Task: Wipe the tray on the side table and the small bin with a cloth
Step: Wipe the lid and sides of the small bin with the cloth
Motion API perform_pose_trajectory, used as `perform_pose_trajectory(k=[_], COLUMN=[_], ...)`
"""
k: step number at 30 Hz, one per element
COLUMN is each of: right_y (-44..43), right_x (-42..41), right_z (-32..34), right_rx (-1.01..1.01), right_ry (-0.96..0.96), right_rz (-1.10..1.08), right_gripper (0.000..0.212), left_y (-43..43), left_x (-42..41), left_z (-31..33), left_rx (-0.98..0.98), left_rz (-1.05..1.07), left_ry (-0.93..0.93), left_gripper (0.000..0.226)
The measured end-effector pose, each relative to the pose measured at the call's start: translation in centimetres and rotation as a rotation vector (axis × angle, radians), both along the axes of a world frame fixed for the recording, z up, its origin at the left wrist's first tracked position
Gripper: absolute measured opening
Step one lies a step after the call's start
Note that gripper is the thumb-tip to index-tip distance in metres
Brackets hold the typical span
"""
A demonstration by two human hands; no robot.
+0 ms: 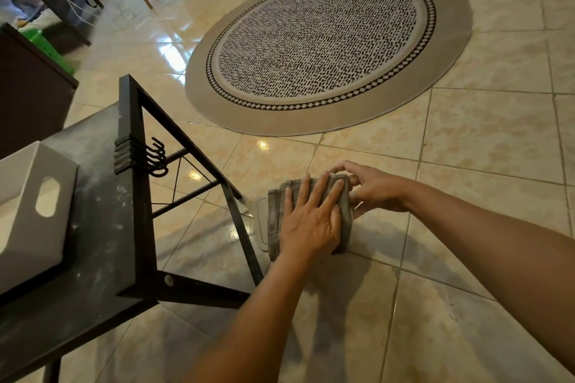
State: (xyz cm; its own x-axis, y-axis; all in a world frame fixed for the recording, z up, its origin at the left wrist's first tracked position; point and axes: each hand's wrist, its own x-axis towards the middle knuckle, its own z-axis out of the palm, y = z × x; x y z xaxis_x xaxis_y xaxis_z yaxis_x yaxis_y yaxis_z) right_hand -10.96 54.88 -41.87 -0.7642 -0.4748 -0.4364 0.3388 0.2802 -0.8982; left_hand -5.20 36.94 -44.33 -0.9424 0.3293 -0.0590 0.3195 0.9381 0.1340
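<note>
A small beige bin [262,221] stands on the tiled floor beside the side table's leg. A grey cloth [275,227] lies folded over its top. My left hand [311,218] presses flat on the cloth, fingers spread. My right hand [373,188] grips the bin's far right edge, with fingertips on the cloth's corner. Most of the bin is hidden under the cloth and hands. A white tray [31,211] with a cut-out handle sits on the dark side table [102,227] at the left.
The table's black metal frame [137,140] carries several hooks [155,155] and a slanted leg close to the bin. A round patterned rug [326,43] lies beyond. A dark cabinet [31,96] and a green item stand at far left.
</note>
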Motion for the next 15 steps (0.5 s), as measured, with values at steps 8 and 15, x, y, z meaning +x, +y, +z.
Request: perform_pose_trajectory(k=[8,15], right_y=[0.1,0.0], right_x=[0.2,0.0], right_z=[-0.2,-0.2], right_rx=[-0.009,0.018], right_ry=[-0.005,0.004], right_rz=[-0.022,-0.020], right_gripper=[0.064,0.062], left_y=[-0.3,-1.2], left_x=[-0.2,3.3], left_z=[-0.2,0.0], left_rx=[-0.001,0.014], left_rz=[0.054,0.371], left_ry=[0.004,-0.034], left_gripper=[0.057,0.063])
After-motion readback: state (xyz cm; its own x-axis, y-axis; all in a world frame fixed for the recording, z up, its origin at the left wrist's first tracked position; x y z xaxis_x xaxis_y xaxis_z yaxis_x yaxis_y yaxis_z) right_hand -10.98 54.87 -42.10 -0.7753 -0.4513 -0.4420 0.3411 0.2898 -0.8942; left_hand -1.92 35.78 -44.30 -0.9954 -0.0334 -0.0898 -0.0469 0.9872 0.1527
